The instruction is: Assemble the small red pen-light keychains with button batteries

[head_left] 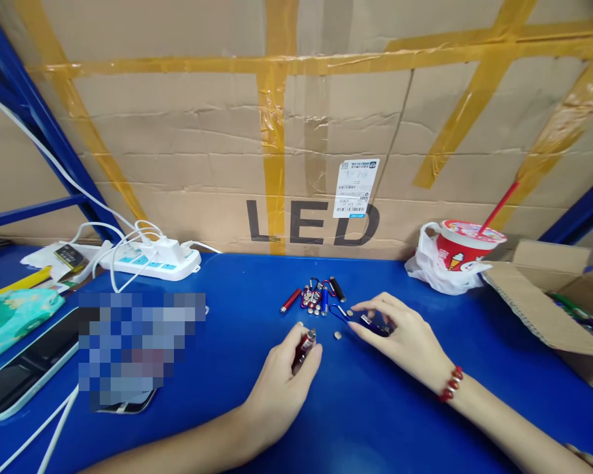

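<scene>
My left hand (281, 382) is closed around a small red mini flashlight (308, 340), its silver end pointing up between thumb and fingers. My right hand (395, 329) has thumb and index finger spread just above the table. A dark blue mini flashlight (374, 324) lies in the gap between them, partly hidden by the fingers. Close to the index fingertip is a button cell (350, 313), beside a blue carabiner clip (338, 312). Another button cell (337, 336) lies between the hands. Beyond them sits a pile of button cells (313, 299) with several red, blue and black flashlights (290, 301).
A red cup (462, 247) with a straw stands in a plastic bag at the back right, near an open carton (538, 309). At left are a power strip (151, 260), cables, a phone (34, 362) and a tissue pack (22, 319). A large taped box (202, 151) closes off the back.
</scene>
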Available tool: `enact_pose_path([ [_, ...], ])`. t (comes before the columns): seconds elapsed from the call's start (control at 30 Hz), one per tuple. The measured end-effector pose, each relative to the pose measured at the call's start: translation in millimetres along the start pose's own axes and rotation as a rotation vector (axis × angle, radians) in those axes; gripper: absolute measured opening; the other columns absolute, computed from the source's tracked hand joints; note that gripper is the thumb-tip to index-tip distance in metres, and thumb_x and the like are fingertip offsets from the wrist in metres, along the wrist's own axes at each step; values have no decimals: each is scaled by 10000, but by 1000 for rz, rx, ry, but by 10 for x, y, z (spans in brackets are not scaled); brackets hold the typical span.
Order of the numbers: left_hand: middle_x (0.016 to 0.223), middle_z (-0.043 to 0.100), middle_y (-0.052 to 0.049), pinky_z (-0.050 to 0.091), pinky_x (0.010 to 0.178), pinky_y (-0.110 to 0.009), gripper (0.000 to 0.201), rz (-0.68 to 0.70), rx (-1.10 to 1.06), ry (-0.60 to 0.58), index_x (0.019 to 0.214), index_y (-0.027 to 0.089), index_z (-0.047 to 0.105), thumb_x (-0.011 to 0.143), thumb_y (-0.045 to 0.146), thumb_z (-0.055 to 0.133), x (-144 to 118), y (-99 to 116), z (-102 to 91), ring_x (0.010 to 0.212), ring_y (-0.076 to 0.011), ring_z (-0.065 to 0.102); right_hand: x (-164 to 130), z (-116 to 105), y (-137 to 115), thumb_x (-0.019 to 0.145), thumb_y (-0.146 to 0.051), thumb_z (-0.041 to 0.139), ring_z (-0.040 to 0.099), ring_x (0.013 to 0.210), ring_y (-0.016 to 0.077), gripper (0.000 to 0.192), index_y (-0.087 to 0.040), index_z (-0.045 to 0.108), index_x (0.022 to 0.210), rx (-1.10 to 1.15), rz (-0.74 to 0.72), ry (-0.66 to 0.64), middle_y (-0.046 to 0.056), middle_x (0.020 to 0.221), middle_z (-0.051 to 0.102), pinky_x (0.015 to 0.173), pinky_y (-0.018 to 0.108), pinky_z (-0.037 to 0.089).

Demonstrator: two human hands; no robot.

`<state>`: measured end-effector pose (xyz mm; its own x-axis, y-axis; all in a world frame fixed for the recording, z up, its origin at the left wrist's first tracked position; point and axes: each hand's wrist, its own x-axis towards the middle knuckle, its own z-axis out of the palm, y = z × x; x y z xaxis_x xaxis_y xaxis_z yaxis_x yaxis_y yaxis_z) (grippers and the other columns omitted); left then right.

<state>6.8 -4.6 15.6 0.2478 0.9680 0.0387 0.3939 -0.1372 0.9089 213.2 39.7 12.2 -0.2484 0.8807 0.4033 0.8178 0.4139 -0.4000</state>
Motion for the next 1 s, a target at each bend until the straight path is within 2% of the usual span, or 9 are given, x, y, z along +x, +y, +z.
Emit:
enact_pose_path([
  [0.1,629,331,45,272,524,-187,247,15,-39,64,704,174,350,842,378,372,68,-23,-60,569,-75,300,4,-34,23,746,-466,520,563,789,151,304,-266,613,955,-80,20,-5,27,885,571,639,263,474],
  [0.2,651,340,39,289,555,-192,251,36,-119,141,689,175,326,839,370,376,113,-53,-84,600,-80,326,0,-30,52,739,-492,512,569,811,169,336,-263,600,968,-121,65,-38,34,922,568,642,291,485],
  [0.27,660,345,34,297,573,-195,252,26,-165,140,678,173,315,841,359,369,99,-59,-51,621,-83,337,-10,-11,56,753,-489,496,565,833,175,336,-258,593,976,-106,69,-85,39,931,566,674,308,485],
  [0.37,640,337,38,285,559,-198,232,-5,-166,-4,675,172,317,836,330,371,9,-21,33,599,-80,318,-32,19,32,781,-459,478,547,885,173,323,-253,572,1012,-38,20,-175,39,946,562,753,321,470],
  [0.47,624,326,45,263,540,-198,206,12,-114,-173,670,170,320,820,288,397,-99,49,79,575,-73,288,-43,29,13,804,-441,456,541,880,160,313,-253,555,1034,13,-7,-235,36,939,556,765,305,465],
  [0.53,624,335,45,260,544,-198,195,31,-97,-208,661,166,324,809,261,408,-145,77,77,580,-70,292,-36,29,22,820,-438,429,543,861,154,309,-251,553,1031,17,-8,-251,37,926,551,745,291,471],
  [0.73,597,331,50,253,522,-203,178,26,-221,-178,660,168,318,797,243,402,-161,25,62,558,-68,300,11,53,100,826,-446,420,541,868,157,323,-244,559,1035,-3,-61,-216,46,979,547,794,303,459],
  [0.87,591,359,46,257,524,-209,150,60,-248,-136,651,165,344,771,215,418,-170,-1,58,560,-71,314,71,111,92,828,-439,418,502,987,187,336,-240,562,1057,-33,-138,-116,62,1042,548,892,349,406],
  [1.0,585,362,45,257,516,-212,137,92,-297,-80,634,164,346,740,177,433,-170,1,48,552,-72,313,238,237,30,828,-451,381,511,950,213,374,-240,561,1080,-158,-146,-70,73,1074,547,842,399,412],
])
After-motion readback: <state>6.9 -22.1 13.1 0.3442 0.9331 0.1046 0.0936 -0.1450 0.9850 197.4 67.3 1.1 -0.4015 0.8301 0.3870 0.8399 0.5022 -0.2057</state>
